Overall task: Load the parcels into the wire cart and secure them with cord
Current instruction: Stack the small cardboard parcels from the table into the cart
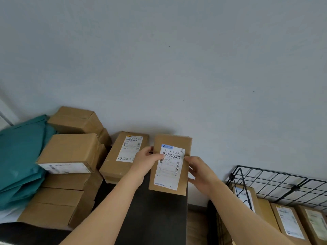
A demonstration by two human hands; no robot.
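Both hands hold one parcel (170, 167) by its long sides, label up. The left hand (147, 160) grips the left edge with its thumb lying on the label. The right hand (199, 171) grips the right edge, thumb at the label's border (its other fingers are mostly hidden). The parcel is over the far end of the dark table (155, 218), near the wall (177, 68); whether it rests there I cannot tell. Just left of it lies a box (122, 161), then a stack (70, 152) and teal bags (19, 156). At the right is the cart (269, 183), with loaded boxes (290, 220) inside.
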